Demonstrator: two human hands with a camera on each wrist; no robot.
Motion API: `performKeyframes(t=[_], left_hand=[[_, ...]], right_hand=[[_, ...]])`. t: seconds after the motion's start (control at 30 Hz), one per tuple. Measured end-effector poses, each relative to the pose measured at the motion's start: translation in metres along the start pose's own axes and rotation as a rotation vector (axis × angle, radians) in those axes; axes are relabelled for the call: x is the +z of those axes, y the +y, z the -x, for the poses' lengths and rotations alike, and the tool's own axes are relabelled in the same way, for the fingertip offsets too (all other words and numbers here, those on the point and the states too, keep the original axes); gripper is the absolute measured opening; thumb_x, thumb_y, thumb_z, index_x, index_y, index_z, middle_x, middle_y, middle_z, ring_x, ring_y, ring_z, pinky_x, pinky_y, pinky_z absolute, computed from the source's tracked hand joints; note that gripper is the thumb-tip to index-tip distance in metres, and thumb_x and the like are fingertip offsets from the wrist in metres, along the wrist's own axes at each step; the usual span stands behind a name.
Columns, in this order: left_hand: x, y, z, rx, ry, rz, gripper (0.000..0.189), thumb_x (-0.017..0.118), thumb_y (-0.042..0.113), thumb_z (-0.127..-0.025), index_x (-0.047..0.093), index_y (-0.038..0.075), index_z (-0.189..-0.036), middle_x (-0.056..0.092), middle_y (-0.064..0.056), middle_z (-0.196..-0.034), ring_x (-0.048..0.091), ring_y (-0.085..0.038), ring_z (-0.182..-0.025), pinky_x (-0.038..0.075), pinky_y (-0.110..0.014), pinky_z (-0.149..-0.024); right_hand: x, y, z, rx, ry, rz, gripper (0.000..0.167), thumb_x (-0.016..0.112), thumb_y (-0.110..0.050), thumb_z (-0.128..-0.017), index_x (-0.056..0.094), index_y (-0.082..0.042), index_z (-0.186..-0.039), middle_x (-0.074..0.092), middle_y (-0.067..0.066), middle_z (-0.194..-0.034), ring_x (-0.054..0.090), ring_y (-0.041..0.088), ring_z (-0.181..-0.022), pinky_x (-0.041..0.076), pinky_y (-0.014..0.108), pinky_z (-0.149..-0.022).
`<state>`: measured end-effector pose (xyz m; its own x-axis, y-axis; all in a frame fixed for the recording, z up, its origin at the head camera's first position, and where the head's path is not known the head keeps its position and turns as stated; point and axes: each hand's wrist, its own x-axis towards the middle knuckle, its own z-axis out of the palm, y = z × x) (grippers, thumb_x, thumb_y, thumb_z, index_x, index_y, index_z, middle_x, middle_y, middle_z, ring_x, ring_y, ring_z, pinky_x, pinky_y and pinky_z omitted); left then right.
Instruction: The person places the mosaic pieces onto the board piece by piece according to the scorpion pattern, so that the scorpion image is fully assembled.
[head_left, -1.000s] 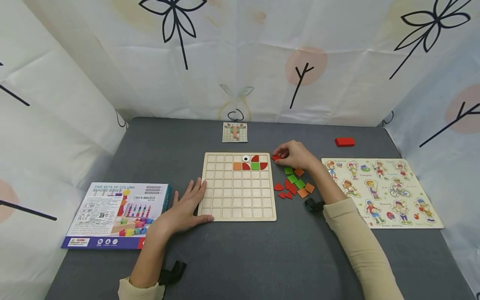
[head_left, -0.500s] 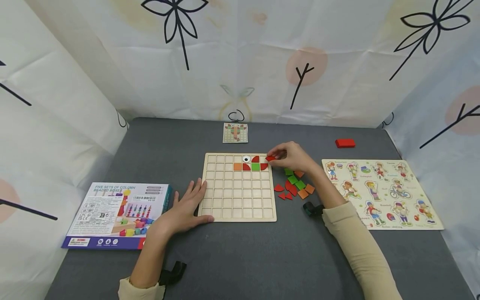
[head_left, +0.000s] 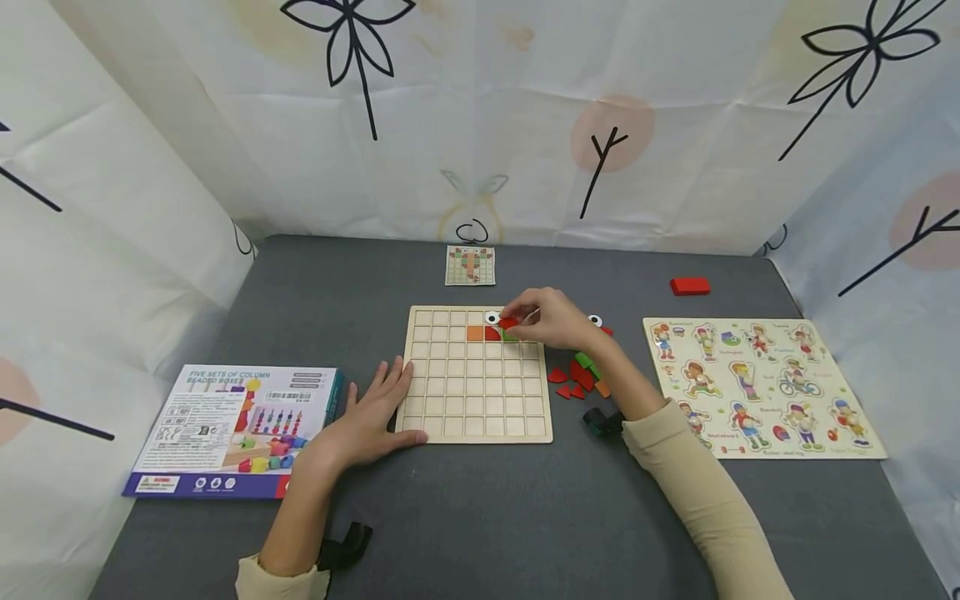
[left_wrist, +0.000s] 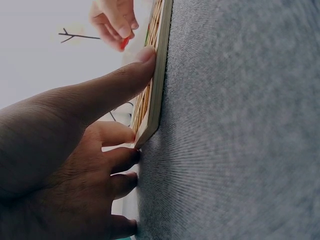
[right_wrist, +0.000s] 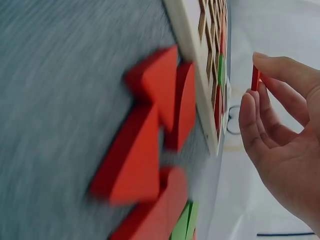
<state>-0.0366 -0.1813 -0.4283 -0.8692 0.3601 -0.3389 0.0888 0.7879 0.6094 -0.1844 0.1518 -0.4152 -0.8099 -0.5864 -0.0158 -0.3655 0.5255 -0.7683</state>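
A wooden grid board point(head_left: 474, 392) lies on the grey table. My left hand point(head_left: 367, 421) rests at its left side, fingers spread and straight, thumb on the near edge; the left wrist view shows the thumb point(left_wrist: 117, 87) at the board's rim. My right hand point(head_left: 557, 321) pinches a red tile point(right_wrist: 255, 78) between thumb and fingertips, above the board's upper rows. Set in the grid are a white eye tile point(head_left: 492, 317), an orange square point(head_left: 476, 333) and a red quarter-round tile point(head_left: 492, 334). A green square point(head_left: 509, 336) shows partly under the hand.
Loose red tiles point(head_left: 581, 375), with green and orange ones, lie right of the board, partly behind my right forearm. A pattern card point(head_left: 470, 265) lies beyond the board. A boxed toy point(head_left: 236, 433) is at left, a picture board point(head_left: 772, 387) at right, a red block point(head_left: 690, 287) behind.
My right hand has moved left with the red tile, from beside the board's upper right corner to above its upper rows. An eye tile now shows behind it. My left hand stays put.
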Motion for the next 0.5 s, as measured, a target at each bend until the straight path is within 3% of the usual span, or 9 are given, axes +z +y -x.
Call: performKeyframes(t=[0.27, 0.5], left_hand=[[0.000, -0.001, -0.001, 0.002, 0.001, 0.002, 0.111, 0.082, 0.043, -0.097, 0.012, 0.004, -0.174, 0.002, -0.021, -0.184, -0.005, -0.048, -0.171, -0.011, -0.084, -0.125], [0.001, -0.002, -0.002, 0.007, 0.003, 0.001, 0.110, 0.082, 0.043, -0.097, 0.013, 0.003, -0.174, 0.003, -0.022, -0.183, -0.004, -0.049, -0.170, -0.011, -0.085, -0.124]], right_hand=[[0.020, -0.012, -0.020, -0.062, -0.025, 0.039, 0.025, 0.083, -0.011, -0.095, 0.081, -0.005, -0.120, 0.077, 0.013, -0.115, 0.073, 0.023, -0.099, 0.063, 0.033, -0.089], [0.039, -0.027, -0.040, -0.088, -0.071, 0.106, 0.021, 0.081, -0.012, -0.097, 0.082, -0.005, -0.117, 0.078, 0.012, -0.114, 0.072, 0.023, -0.099, 0.062, 0.033, -0.088]])
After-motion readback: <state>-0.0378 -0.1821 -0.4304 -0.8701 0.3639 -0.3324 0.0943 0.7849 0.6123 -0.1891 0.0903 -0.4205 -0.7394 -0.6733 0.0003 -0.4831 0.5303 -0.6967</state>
